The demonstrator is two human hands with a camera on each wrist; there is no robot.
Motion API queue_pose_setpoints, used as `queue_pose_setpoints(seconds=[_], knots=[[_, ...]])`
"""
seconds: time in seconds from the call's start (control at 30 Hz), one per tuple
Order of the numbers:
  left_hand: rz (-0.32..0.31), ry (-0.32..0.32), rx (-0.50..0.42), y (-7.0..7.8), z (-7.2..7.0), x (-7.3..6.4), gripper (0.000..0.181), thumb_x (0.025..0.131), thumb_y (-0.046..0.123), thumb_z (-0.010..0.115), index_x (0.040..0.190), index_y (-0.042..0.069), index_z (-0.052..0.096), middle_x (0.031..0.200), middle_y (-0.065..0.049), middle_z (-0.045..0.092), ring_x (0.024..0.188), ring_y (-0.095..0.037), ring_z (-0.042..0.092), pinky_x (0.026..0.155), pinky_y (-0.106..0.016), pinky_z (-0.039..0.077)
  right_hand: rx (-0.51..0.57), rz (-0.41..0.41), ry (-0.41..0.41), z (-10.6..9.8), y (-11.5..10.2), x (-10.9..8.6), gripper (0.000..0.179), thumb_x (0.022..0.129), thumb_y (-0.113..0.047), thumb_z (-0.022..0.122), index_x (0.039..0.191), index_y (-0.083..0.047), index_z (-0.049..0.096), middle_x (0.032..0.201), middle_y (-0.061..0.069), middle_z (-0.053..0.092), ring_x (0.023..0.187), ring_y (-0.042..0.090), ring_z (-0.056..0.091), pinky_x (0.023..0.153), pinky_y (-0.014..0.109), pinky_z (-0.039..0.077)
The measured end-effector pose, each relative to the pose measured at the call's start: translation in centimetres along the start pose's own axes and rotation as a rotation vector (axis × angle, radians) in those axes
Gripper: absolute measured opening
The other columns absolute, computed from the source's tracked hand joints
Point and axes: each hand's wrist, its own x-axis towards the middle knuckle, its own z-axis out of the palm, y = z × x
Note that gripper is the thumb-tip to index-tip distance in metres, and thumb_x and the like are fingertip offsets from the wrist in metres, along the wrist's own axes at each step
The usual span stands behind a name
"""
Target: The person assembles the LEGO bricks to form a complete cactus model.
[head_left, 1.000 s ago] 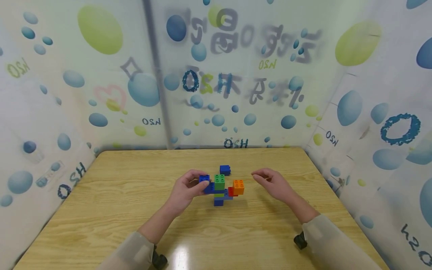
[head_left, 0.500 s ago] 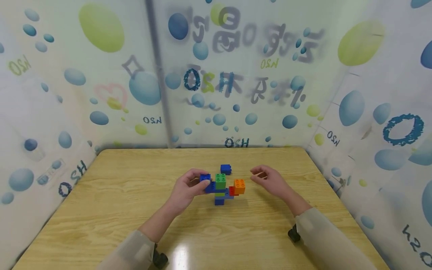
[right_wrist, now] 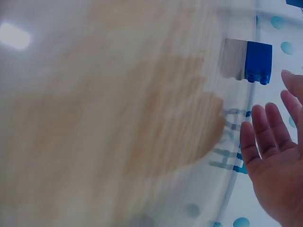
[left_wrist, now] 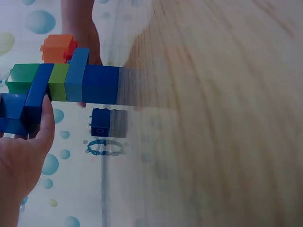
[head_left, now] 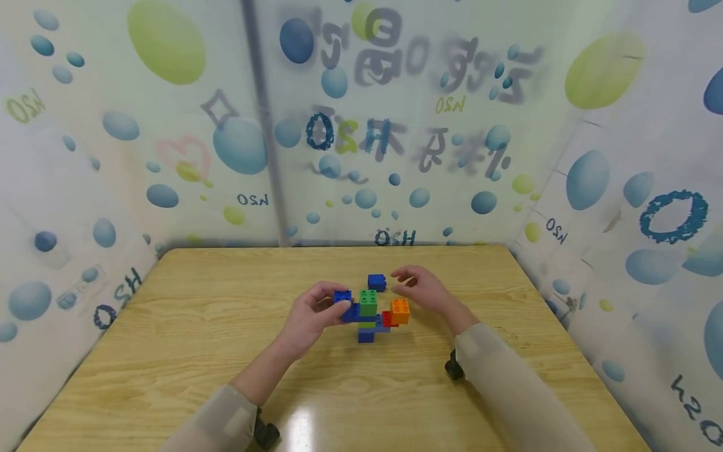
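Observation:
My left hand [head_left: 307,323] grips the upper left end of a toy brick structure, thumb in front on the blue bricks [head_left: 349,311]. The structure stands on the table, with a green brick [head_left: 368,302] on top and an orange brick [head_left: 400,310] over a red one at the right. Below are lime, light blue and dark blue bricks [left_wrist: 100,84]. Behind it a loose blue brick [head_left: 376,282] lies on its side, studs to the right. Just right of that brick is my right hand [head_left: 425,290], fingers loosely extended and apart from it, as the right wrist view [right_wrist: 277,165] confirms.
The wooden table [head_left: 214,295] reflects light near its front edge. A printed curtain [head_left: 350,207] with bubbles and lettering encloses the back and both sides. Each wrist carries a small black camera [head_left: 454,366].
My right hand has moved left and slightly away from me, closer to the loose blue brick. The left hand and the brick structure stay in place.

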Motion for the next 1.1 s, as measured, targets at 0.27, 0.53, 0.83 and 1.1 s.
queue_pose_setpoints(seconds=[0.27,0.53,0.83,1.1], knots=[[0.0,-0.003,-0.009,0.1,0.1,0.0,0.035,0.108,0.018,0.073,0.14,0.006,0.065,0.13,-0.012,0.066,0.111,-0.023,0.071,0.091,-0.04,0.069,-0.07,-0.018,-0.075,0.8,-0.5,2.1,0.047,0.106,-0.03,0.076,0.151,-0.02,0.066,0.144,0.013,0.065,0.123,0.033,0.063,0.11,0.053,0.058],[-0.005,0.0,-0.017,0.1,0.0,0.0,0.034,0.109,0.018,0.072,0.14,0.007,0.064,0.132,-0.013,0.065,0.114,-0.025,0.07,0.09,-0.037,0.068,-0.111,0.023,-0.075,1.3,-0.4,2.9,0.044,0.104,-0.033,0.077,0.147,-0.026,0.069,0.139,0.012,0.066,0.122,0.031,0.063,0.108,0.05,0.059],[0.006,-0.002,-0.022,0.1,0.1,0.0,0.034,0.109,0.015,0.071,0.14,0.005,0.064,0.128,-0.011,0.066,0.113,-0.023,0.071,0.089,-0.036,0.068,-0.053,0.077,-0.038,0.5,-0.2,2.0,0.033,0.103,-0.023,0.077,0.134,-0.014,0.068,0.136,0.011,0.07,0.118,0.029,0.064,0.109,0.047,0.058],[0.02,-0.014,-0.036,-0.1,0.0,0.0,0.034,0.109,0.015,0.071,0.139,0.003,0.063,0.127,-0.009,0.067,0.112,-0.022,0.072,0.089,-0.035,0.068,-0.013,0.04,0.021,-1.3,0.6,0.3,0.036,0.104,-0.02,0.075,0.138,-0.013,0.065,0.137,0.012,0.07,0.128,0.033,0.064,0.116,0.054,0.054]])
